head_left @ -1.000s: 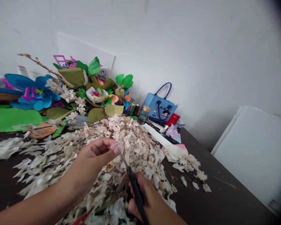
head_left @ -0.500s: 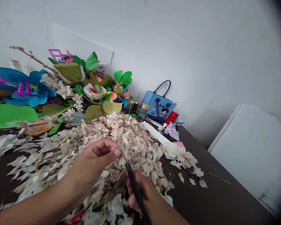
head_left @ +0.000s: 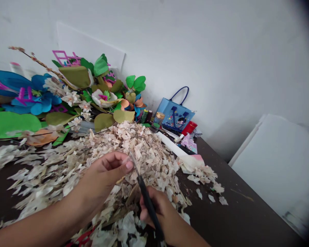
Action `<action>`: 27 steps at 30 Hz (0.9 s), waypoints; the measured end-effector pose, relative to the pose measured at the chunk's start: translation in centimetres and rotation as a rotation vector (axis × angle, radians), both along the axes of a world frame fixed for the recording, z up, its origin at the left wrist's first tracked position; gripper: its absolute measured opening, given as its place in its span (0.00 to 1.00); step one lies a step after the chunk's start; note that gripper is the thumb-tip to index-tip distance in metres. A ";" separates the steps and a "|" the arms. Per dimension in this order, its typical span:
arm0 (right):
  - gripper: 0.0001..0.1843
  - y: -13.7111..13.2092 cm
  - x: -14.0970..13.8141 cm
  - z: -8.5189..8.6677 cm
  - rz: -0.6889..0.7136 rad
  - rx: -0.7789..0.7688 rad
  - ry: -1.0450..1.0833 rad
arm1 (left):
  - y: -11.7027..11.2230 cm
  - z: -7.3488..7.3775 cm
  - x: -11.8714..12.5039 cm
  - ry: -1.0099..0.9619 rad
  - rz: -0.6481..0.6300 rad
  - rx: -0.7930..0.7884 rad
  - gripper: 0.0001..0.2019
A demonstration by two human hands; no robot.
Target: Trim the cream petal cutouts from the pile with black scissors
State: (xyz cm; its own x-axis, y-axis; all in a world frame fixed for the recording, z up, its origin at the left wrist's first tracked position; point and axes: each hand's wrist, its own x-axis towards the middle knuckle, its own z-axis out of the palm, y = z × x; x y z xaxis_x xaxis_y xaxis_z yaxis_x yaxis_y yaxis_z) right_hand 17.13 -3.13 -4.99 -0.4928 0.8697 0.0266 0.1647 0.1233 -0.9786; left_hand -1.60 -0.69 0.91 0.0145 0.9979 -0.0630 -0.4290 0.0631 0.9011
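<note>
Scrap (head_left: pixel 126 160), pale, pinched in left hand (head_left: pixel 104 173), above heap (head_left: pixel 149 156) | right hand (head_left: pixel 161 207) curled round black tool (head_left: pixel 147 197), tip beside scrap, contact unclear | best held lightly, steadily, fingertips clear of tip | bag (head_left: pixel 176 115) beyond heap, rightward

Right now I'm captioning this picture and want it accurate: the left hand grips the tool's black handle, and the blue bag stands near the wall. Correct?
The side is wrong: in the head view, the right hand grips the tool's black handle. The blue bag does stand near the wall.
</note>
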 end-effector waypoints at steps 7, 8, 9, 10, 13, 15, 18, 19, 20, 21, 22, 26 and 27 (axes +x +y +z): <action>0.22 0.2 -0.2 0.4 -0.057 -0.013 -0.054 | -0.3 0.5 -0.6 -0.007 -0.029 -0.040 0.11; 0.22 0.3 -0.1 0.3 -0.054 -0.009 -0.056 | -0.2 0.5 -0.7 -0.014 -0.023 -0.042 0.12; 0.23 0.3 -0.1 0.1 -0.044 -0.007 -0.056 | -0.2 0.4 -0.8 -0.020 -0.014 -0.051 0.12; 0.24 0.3 0.0 -0.1 -0.033 -0.007 -0.052 | -0.1 0.4 -0.9 -0.023 -0.005 -0.062 0.11; 0.27 -0.1 0.2 0.1 -0.003 0.003 -0.050 | -0.1 0.5 -1.0 -0.038 0.013 -0.098 0.11; 0.27 -0.6 0.3 0.9 0.022 0.031 -0.098 | -0.1 0.8 -1.1 -0.056 0.038 -0.113 0.12; 0.23 -1.3 0.6 2.4 0.077 0.018 -0.201 | -0.2 1.3 -1.0 -0.063 0.055 -0.111 0.12; 0.23 -1.4 0.6 2.8 0.088 0.024 -0.209 | -0.2 1.4 -1.0 -0.049 0.052 -0.102 0.12; 0.22 -1.5 0.6 2.9 0.087 0.022 -0.219 | -0.2 1.4 -1.0 -0.023 0.046 -0.090 0.12; 0.21 -1.5 0.6 2.9 0.076 0.011 -0.215 | -0.1 1.3 -1.1 0.012 0.042 -0.076 0.11; 0.20 -1.5 0.5 2.7 0.065 -0.010 -0.203 | -0.1 1.1 -1.1 0.051 0.044 -0.065 0.11; 0.21 -1.2 0.4 1.2 0.009 -0.110 -0.068 | 0.2 0.1 -1.3 0.184 0.036 -0.024 0.12; 0.21 -1.1 0.3 0.9 0.012 -0.101 -0.064 | 0.2 0.0 -1.3 0.203 0.025 -0.013 0.12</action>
